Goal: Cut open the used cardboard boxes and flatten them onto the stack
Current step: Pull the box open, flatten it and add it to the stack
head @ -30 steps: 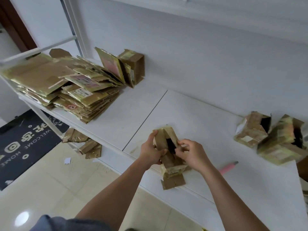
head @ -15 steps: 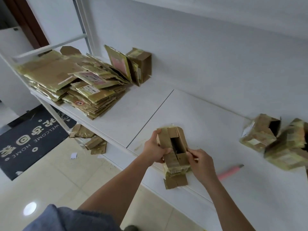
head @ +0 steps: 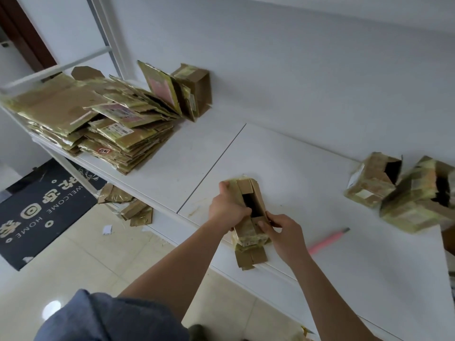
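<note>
Item: small brown cardboard box wrapped in yellowish tape (head: 248,217), partly opened, sitting at the near edge of the white counter (head: 307,173), just right of the seam between the two counter panels. Its long axis is running from roughly 7 o'clock, nearest the person, to 1 o'clock, toward the wall. A dark slot is showing along its top face, and loose flaps are hanging over the counter edge at the near end.

Grips: the left hand (head: 227,210) is wrapping its fingers round the box's left side and far corner, at about 10 o'clock from the box's middle. The right hand (head: 283,233) is pinching the cardboard at the near end of the slot, at about 4 o'clock from the box's middle. Both grips are touching the box; neither is spread.

Governing relation: the stack of flattened brown cardboard boxes (head: 98,126) is lying well apart from the held box, at about 10 o'clock, on the left-hand side. The left hand is the nearer one to it. The box seems not yet flat, so pressing it down along its long axis would likely come first.

Also present: a pink-handled cutter (head: 327,241) is lying on the counter near the right forearm, at about 3 o'clock, untouched. Two unopened-looking taped boxes (head: 398,190) are resting at about 2 o'clock.
</note>
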Demonstrator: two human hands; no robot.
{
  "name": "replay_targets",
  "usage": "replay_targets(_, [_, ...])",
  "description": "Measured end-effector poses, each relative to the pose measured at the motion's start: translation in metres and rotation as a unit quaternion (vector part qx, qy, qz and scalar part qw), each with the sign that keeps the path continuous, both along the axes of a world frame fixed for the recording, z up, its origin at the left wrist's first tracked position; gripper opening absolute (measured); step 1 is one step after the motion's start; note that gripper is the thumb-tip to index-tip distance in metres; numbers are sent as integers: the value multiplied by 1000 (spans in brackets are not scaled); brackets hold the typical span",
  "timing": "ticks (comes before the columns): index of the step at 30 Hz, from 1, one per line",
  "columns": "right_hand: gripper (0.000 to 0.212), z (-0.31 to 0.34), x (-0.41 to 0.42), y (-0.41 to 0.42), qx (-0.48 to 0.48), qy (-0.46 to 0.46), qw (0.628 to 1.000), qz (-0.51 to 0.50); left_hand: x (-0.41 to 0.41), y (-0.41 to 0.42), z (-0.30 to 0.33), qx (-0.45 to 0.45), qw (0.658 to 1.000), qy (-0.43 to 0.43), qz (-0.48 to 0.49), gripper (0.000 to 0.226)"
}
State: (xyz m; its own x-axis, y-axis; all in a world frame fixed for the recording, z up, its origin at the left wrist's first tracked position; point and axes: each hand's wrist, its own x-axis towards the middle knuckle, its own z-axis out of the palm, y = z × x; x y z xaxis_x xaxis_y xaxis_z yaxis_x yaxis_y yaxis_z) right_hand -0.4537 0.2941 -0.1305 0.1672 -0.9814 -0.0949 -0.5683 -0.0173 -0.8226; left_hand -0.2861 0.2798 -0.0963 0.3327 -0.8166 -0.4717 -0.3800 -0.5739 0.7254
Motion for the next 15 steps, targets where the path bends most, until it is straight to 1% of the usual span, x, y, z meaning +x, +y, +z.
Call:
replay_targets(2, [29,1,-1,0,3,1,1000,1,2,1,0,7,999,33,5,85])
replay_targets(5, [32,3,0,0,3,0,1000,3,7,5,3,7,993,113,23,85])
replay_targets(10, [32,6,2,2,6,7,1000,10,15,12,8,2,978,209,14,80])
replay_targets(13, [33,6,-1,3,16,9,1000,14,28,19,8,-6,944,325,61,72])
replay_targets(15, [35,7,0,5,21,6,1000,15,37,26,6,-19,922,376,89,68])
